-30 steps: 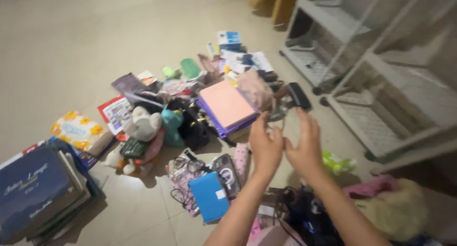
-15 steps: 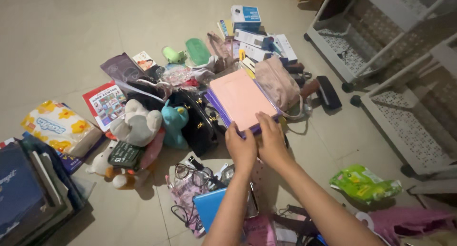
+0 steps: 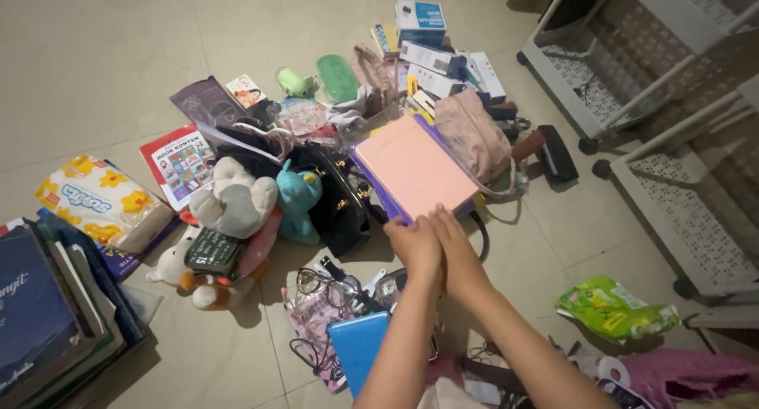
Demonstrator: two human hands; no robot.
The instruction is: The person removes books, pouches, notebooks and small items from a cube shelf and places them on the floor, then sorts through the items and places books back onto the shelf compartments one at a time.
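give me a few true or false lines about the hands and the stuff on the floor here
1. Both hands, left hand and right hand, meet at the near edge of the pink folder. True.
2. The teal plush toy lies on the white rack. False: it sits on the floor beside a black handbag.
3. A green packet lies on the floor right of the arms. True.
4. The blue pouch is on top of the pink folder. False: it lies nearer the person, beside the left arm.

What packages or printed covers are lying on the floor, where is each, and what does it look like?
Tissue pack: far left, soft, white with yellow flowers.
Booklet: right of it, flat, red border, colourful cover.
Carton: top centre, small, white and blue.
Green bag: lower right, crumpled, beside the rack.
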